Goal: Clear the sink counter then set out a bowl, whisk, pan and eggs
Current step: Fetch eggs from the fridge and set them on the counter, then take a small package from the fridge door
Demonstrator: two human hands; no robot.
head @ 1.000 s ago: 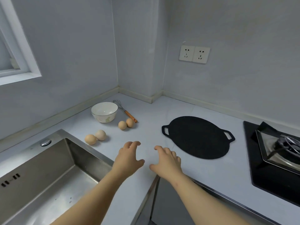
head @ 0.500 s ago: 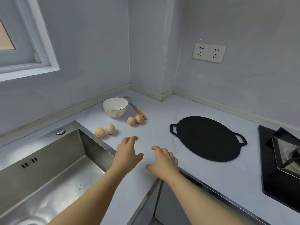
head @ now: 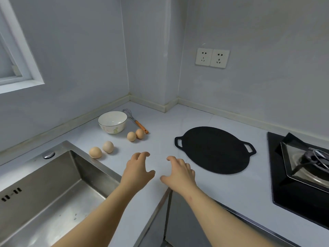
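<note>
**Hands.** My left hand and right hand are over the front of the pale grey tabletop, side by side but apart. The fingers are spread and loosely curled, and neither hand grips anything. I cannot tell whether the fingertips touch the surface.

**Location of items.**
- The white ceramic bowl stands upright towards the back wall.
- The wire whisk with an orange handle lies just behind and right of the bowl, wire head towards the wall.
- Two brown eggs lie together just beside the handle's end.
- Two further eggs sit just beside the rim of the stainless steel sink.
- The flat round black pan, with two loop handles, lies flat between my right hand and the black gas hob.

All four kinds appear to be set out.

**Handling assessment.**
- **Eggs:** they are fragile and free to roll, and the pair near the sink is at most risk. I would cup each one round its middle with light finger pressure.
- **Bowl:** it is rigid and breakable, and the glaze is probably slick. I would hold it at the rim or cradle its wall.
- **Whisk:** it is light, with springy wires. I would take it by the orange handle only.
- **Pan:** it is likely the heaviest item, and it is stiff. Because it lies flat there is little edge to get under, so I would lift it by both loop handles, one per hand.
</note>
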